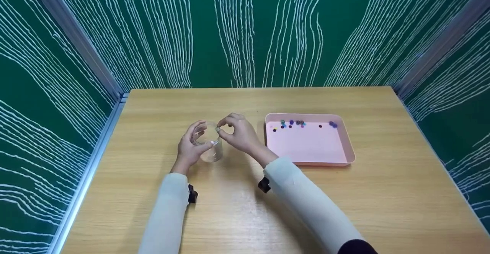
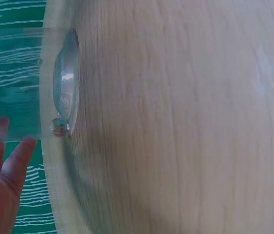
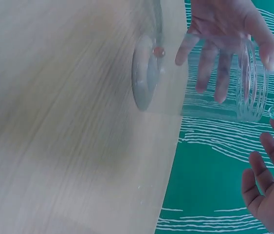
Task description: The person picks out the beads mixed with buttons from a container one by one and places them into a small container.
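Between thumb and forefinger, the right hand (image 1: 239,133) pinches a small clear, greenish marble (image 3: 273,112); its other fingers stand loosely bent. The marble is just beside the mouth of a clear jar (image 1: 211,154), level with the rim and outside it (in the head view it is little more than a pale dot at the fingertips).

The left hand (image 1: 187,148) holds that jar near the top, thumb over the near side of the rim and fingers along the other side. The jar stands upright on the wooden table (image 1: 229,212). Down inside it, against the wall at the base, lies one marble with a reddish-orange core (image 2: 59,127).

To the right of both hands, well apart from the jar, a shallow pink tray (image 1: 310,147) rests on the table. Along its far part lie marbles in green, purple, brown and dark blue, the blue pair (image 1: 333,124) towards the right side, with small dark, yellow, pink and blue beads among them.

Pale sleeves (image 1: 317,204) cover the forearms, with a dark device (image 1: 192,194) at each wrist. Beyond the table stand green panels (image 1: 260,36) streaked with white wavy lines.
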`<action>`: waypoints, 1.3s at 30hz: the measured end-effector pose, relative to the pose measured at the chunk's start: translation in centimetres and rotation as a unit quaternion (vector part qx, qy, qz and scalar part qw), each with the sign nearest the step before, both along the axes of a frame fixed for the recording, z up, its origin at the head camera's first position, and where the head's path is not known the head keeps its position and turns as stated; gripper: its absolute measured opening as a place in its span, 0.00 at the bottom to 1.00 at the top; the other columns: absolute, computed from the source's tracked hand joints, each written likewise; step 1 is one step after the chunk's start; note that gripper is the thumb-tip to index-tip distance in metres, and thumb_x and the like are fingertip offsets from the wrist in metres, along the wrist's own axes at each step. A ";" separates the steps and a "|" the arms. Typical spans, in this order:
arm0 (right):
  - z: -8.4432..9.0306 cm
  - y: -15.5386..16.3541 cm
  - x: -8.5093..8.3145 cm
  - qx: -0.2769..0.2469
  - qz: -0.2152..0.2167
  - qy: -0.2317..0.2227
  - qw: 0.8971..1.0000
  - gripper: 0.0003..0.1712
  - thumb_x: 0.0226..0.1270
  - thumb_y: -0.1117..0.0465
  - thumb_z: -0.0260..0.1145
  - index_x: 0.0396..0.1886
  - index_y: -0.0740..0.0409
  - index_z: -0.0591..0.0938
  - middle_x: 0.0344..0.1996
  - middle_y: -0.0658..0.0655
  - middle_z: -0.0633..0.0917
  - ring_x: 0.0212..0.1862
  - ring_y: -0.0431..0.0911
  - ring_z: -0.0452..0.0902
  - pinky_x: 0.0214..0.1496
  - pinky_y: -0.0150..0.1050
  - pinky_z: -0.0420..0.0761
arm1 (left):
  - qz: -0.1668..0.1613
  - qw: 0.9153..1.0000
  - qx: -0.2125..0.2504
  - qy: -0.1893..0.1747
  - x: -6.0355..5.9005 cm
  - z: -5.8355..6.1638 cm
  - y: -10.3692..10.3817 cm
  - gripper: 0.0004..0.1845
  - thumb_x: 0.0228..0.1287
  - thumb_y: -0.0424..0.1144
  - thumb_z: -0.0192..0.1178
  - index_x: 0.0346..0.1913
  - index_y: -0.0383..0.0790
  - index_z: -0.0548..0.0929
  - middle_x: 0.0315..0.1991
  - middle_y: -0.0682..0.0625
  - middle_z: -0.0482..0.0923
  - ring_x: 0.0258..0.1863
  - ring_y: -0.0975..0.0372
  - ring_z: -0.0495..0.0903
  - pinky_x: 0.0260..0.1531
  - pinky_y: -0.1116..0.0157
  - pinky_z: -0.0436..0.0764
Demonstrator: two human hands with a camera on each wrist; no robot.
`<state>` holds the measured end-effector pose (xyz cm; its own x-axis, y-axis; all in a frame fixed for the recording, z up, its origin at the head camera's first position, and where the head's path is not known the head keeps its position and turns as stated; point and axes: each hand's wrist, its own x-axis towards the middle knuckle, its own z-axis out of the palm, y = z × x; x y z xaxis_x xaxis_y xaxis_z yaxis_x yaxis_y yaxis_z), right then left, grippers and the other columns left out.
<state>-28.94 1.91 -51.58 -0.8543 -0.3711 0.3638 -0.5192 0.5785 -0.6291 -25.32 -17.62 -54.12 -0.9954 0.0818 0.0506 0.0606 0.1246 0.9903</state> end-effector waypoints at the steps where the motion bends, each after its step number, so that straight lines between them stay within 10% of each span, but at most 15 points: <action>1: 0.0 -0.1 0.1 -0.002 0.003 -0.003 1.000 0.09 0.62 0.54 0.66 0.38 0.51 0.86 0.39 0.49 0.84 0.45 0.49 0.78 0.47 0.39 0.80 | 0.001 1.000 -0.002 -0.001 0.1 0.0 0.0 0.39 0.51 0.31 0.67 0.69 0.42 0.66 0.66 0.41 0.69 0.69 0.42 0.64 0.64 0.43 0.70; 39: -2.2 -0.8 0.5 -0.097 -0.010 -0.060 0.993 0.09 0.62 0.55 0.66 0.38 0.52 0.85 0.37 0.52 0.85 0.45 0.49 0.79 0.47 0.46 0.83 | 0.003 1.000 0.025 0.009 0.1 -0.2 0.1 0.39 0.50 0.29 0.69 0.68 0.40 0.67 0.66 0.33 0.67 0.69 0.41 0.63 0.68 0.44 0.66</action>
